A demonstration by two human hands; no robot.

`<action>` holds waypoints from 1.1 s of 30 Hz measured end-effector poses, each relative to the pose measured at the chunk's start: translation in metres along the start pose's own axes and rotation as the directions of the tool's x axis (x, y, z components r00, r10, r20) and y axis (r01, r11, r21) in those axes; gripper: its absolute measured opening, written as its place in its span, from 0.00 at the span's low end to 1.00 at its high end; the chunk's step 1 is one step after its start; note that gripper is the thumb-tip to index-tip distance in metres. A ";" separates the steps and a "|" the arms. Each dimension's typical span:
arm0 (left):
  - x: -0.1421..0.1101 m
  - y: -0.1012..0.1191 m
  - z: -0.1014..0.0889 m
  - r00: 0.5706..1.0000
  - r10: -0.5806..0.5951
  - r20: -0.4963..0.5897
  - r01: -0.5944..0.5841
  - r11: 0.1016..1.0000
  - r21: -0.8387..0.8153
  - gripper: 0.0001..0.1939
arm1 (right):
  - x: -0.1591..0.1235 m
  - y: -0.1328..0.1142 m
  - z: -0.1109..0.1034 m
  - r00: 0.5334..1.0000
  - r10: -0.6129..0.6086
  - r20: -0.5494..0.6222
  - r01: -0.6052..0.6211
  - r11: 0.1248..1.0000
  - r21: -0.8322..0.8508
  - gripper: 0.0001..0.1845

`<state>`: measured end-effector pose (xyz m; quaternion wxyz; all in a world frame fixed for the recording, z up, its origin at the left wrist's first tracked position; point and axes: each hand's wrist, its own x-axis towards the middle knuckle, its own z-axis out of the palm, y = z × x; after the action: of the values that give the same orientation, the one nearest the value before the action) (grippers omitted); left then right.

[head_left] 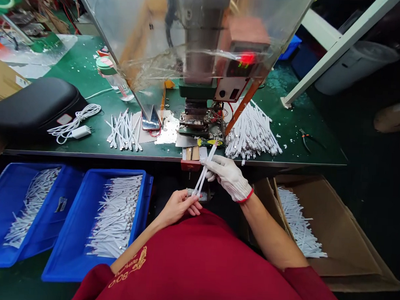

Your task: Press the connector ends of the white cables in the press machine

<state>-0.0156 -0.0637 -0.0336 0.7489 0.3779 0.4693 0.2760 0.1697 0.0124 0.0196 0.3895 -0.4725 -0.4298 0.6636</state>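
Two short white cables [202,179] stretch between my hands in front of the bench edge. My bare left hand [181,205] pinches their lower ends. My right hand [228,174], in a white glove with a red cuff, is closed around them nearer the upper ends. Just beyond my hands stands a press machine [196,119] with a metal fixture at its base. To the right of the press lies a large heap of white cables [252,132]. A smaller bunch of similar cables [124,130] rests on the bench to the left.
Blue bins [148,187] with white cables stand at lower left, and a cardboard box [343,218] with more cables at lower right. Pliers [308,139] lie on the green bench. A clear shield [151,41] hangs before the press. A phone [151,120] and a coiled charger [77,124] lie leftward.
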 end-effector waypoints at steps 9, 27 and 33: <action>0.003 0.008 -0.004 0.999 0.050 -0.003 -0.050 0.999 0.009 0.27 | 0.016 -0.007 0.003 0.999 -0.010 0.039 0.009 1.000 0.007 0.21; 0.004 0.031 -0.006 0.992 0.014 0.127 -0.004 0.997 -0.081 0.24 | 0.040 -0.020 0.009 0.998 -0.060 -0.007 0.061 0.998 0.029 0.22; 0.003 0.032 -0.007 0.985 -0.026 0.171 0.039 0.996 -0.077 0.25 | 0.043 -0.017 0.010 0.997 -0.065 -0.050 0.064 0.998 -0.021 0.22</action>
<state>-0.0221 -0.0409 -0.0106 0.8050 0.3621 0.3984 0.2491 0.1514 0.0556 0.0250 0.4169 -0.4788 -0.4412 0.6343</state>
